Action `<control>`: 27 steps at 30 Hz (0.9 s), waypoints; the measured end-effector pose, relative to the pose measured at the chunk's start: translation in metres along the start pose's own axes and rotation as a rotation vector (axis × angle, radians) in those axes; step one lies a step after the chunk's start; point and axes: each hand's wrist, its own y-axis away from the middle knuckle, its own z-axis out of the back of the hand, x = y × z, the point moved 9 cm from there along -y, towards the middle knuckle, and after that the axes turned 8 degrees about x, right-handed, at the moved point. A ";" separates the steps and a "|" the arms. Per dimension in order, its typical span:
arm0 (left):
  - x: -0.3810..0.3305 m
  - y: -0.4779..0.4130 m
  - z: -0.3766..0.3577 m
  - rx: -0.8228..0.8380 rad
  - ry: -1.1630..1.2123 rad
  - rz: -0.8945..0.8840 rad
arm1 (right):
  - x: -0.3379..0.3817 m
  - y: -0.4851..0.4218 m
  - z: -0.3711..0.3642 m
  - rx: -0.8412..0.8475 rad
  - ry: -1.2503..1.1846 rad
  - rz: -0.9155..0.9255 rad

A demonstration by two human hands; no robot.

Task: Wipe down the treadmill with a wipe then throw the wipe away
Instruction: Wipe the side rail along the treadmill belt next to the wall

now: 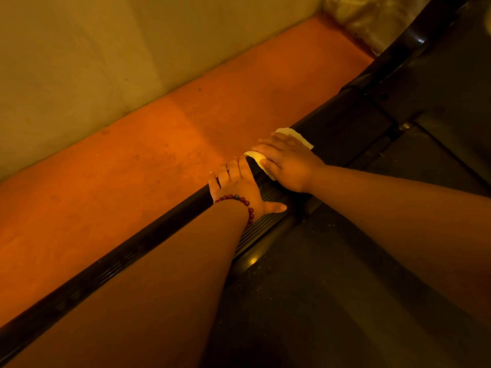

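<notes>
The treadmill's black ribbed side rail (pixel 111 266) runs diagonally from lower left to upper right, with the dark belt (pixel 305 288) to its right. My right hand (pixel 287 163) lies flat on a pale wipe (pixel 297 135) and presses it onto the rail. The wipe's edges show past the fingers and beside the thumb. My left hand (pixel 236 184), with a bead bracelet at the wrist, rests flat on the rail just below the wipe, fingers straight and reaching over the rail's outer edge.
An orange floor (pixel 159 144) strip lies left of the rail, bounded by a pale wall (pixel 79 62). A crumpled clear plastic bag (pixel 372 19) sits in the top corner. The treadmill's dark front frame (pixel 425 83) rises at upper right.
</notes>
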 end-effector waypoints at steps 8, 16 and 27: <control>-0.001 -0.001 -0.001 0.003 -0.013 0.003 | -0.022 -0.003 0.011 -0.033 0.009 -0.158; -0.001 -0.001 -0.002 0.036 -0.023 0.009 | -0.041 -0.001 0.019 -0.014 -0.010 -0.174; -0.002 -0.006 -0.003 0.079 -0.004 0.013 | -0.050 0.004 0.020 -0.035 -0.044 -0.194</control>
